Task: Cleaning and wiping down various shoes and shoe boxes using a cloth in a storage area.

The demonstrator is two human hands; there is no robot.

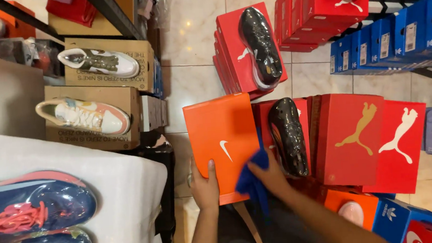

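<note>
The left hand (204,185) is clasping the near left edge of the orange box (223,144), thumb lying on the lid, which is steadying the box for wiping; the right hand (269,176) is bunching a blue cloth (254,180) against the lid's near right corner. Just right of that grip a black shoe (287,136) is lying wrapped on a red box (351,136), seemingly as a display sample; beyond it, another black shoe (260,46) is topping a red stack (244,57).
</note>
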